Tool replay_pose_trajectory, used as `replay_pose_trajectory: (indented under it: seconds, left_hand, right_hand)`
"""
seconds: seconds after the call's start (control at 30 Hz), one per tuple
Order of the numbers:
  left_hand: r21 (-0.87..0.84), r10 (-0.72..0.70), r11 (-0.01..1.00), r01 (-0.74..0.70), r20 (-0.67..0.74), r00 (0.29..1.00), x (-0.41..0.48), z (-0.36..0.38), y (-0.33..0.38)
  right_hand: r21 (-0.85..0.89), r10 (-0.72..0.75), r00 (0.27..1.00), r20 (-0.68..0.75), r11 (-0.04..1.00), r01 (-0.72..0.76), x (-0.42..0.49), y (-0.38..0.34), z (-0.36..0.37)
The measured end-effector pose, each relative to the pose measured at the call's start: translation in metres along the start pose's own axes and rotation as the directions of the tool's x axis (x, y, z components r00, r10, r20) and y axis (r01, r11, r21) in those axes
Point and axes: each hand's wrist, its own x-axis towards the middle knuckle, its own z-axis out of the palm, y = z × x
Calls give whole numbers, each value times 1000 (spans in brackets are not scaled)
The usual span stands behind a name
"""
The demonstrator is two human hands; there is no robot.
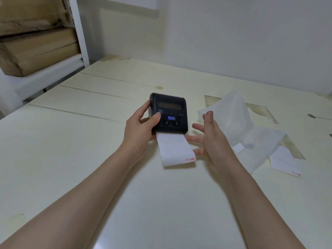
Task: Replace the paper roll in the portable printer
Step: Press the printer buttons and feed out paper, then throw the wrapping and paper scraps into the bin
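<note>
The left hand (pixel 139 125) clamps the portable printer (pixel 168 113) from its left side, fingers wrapped over the far edge and the thumb pressed on the top face beside the lit blue display (pixel 172 117). That grip likely pins the small black body to the table (pixel 71 141) so it cannot slide while paper is drawn or torn. The right hand (pixel 210 141) is open and holds nothing, fingers spread just beside the printer's right edge, with one fingertip near or touching the side of the paper strip (pixel 175 150). The strip runs out of the near slot toward the person and lies flat on the table, its free end marked in red. With the lid shut and paper fed through, the new roll looks already seated; tearing off the excess seems to be what remains. To the right, well apart, lie a crumpled white wrapper (pixel 237 119) and a loose paper piece (pixel 285 163) bearing the same red mark. Cardboard boxes (pixel 36 49) sit on a white shelf (pixel 79 33) at far left.
</note>
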Motion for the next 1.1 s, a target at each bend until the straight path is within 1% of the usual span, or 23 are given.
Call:
replay_pose_trajectory:
  seconds: [0.13, 0.23, 0.33, 0.4, 0.53, 0.67, 0.7, 0.77, 0.8, 0.87, 0.93, 1.0, 1.07, 1.1]
  left_hand:
    - [71, 10, 997, -11, 16, 1000, 1, 0, -2]
    - [221, 57, 974, -57, 6, 998, 4, -1, -7]
    - [469, 124, 876, -111, 5, 992, 10, -6, -11]
    - [576, 139, 810, -112, -2, 990, 13, -10, -11]
    - [662, 160, 742, -107, -20, 987, 19, -14, -14]
    - [682, 215, 721, -123, -51, 975, 14, -12, -17]
    - [708, 253, 694, -136, -63, 965, 10, -9, -16]
    - [782, 383, 590, -202, -51, 922, -1, 1, -14]
    - [810, 451, 527, -257, -10, 892, -5, 7, -12]
    - [834, 519, 427, -350, 91, 850, -12, 24, -8]
    - [823, 524, 395, -408, 162, 836, -22, 44, -6]
    - [806, 509, 381, -452, 225, 831, -35, 66, -6]
    - [789, 471, 370, -491, 297, 831, -45, 87, -12]
    - [782, 456, 358, -509, 329, 827, -50, 97, -15]
  right_hand:
    - [-78, -14, 999, -31, 997, 12, -1, 1, 0]
    - [-124, -42, 998, -52, 992, 36, -2, 2, 2]
    - [-140, -50, 996, -72, 989, 40, -3, 1, 2]
    - [-156, -50, 995, -88, 987, 36, -4, 0, 2]
    - [-201, -82, 991, -104, 978, 59, -8, 1, 2]
    - [-220, -152, 982, -114, 968, 125, -15, 1, 2]
    - [-222, -166, 979, -117, 965, 138, -16, 1, 0]
    - [-215, -193, 974, -123, 963, 163, -20, 2, -4]
    - [-207, -202, 971, -130, 963, 173, -21, 1, -8]
    - [-199, -220, 961, -167, 962, 186, -25, 1, -19]
    - [-240, -266, 927, -264, 949, 204, -27, 2, -35]
    - [-332, -331, 843, -424, 923, 195, -28, 4, -59]
    - [-413, -346, 742, -574, 905, 102, -29, 7, -88]
    - [-443, -341, 703, -624, 896, 41, -29, 10, -103]
